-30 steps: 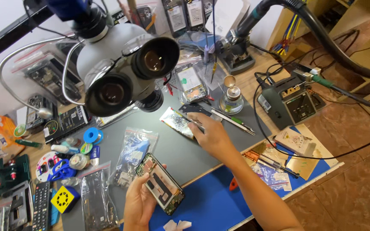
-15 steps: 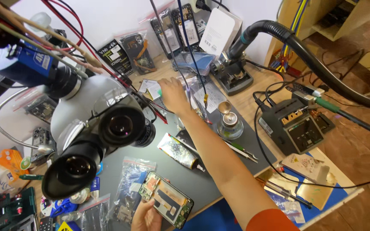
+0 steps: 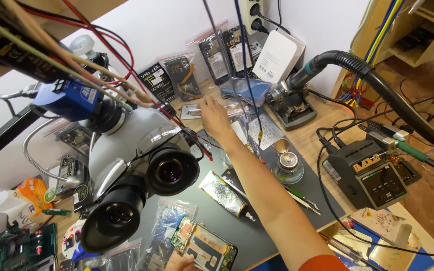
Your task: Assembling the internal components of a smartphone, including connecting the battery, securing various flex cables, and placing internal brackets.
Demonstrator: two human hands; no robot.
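The right hand (image 3: 213, 116) reaches far across the bench, fingers stretched out and loose, with nothing gripped in it. Its fingertips are at a small flat grey case (image 3: 191, 111) lying near the wall. The left hand (image 3: 179, 262) is at the bottom edge (only a bit of it shows) and holds an opened phone (image 3: 204, 248) from below, its insides facing up. The phone is over the dark grey mat (image 3: 257, 221). A big microscope (image 3: 136, 175) hangs just left of the arm. A silver tube (image 3: 223, 193) lies on the mat beside tweezers (image 3: 302, 198).
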